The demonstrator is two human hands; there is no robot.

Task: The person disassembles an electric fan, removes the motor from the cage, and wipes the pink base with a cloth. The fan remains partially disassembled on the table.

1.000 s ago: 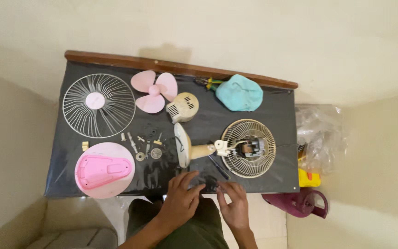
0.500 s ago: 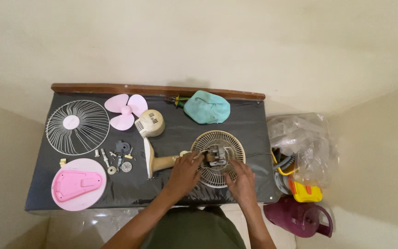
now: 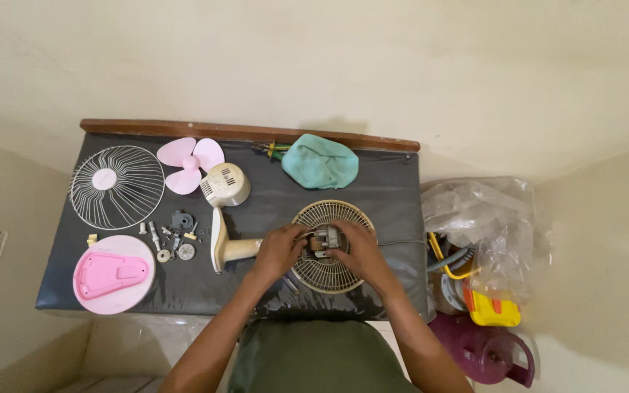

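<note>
A taken-apart table fan lies on a dark table [image 3: 394, 182]. Both my hands rest on the grey fan motor [image 3: 323, 240], which sits in the middle of the cream rear grille [image 3: 329, 273]. My left hand [image 3: 279, 251] grips the motor's left side, beside the cream fan stand [image 3: 227, 251]. My right hand [image 3: 358, 251] covers the motor's right side. Further left lie the cream motor cover [image 3: 226, 184], the pink blade [image 3: 189, 164], the wire front grille [image 3: 116, 186] and the pink round base [image 3: 113, 274].
Small screws and parts [image 3: 172, 236] are scattered between the base and the stand. A teal cloth [image 3: 319, 161] lies at the back edge. Right of the table sit a clear plastic bag [image 3: 485, 218], a yellow box [image 3: 495, 311] and a purple jug [image 3: 485, 353].
The view shifted, so the table now sits further left and higher. My hands moved up from the table's front edge onto the motor in the rear grille.
</note>
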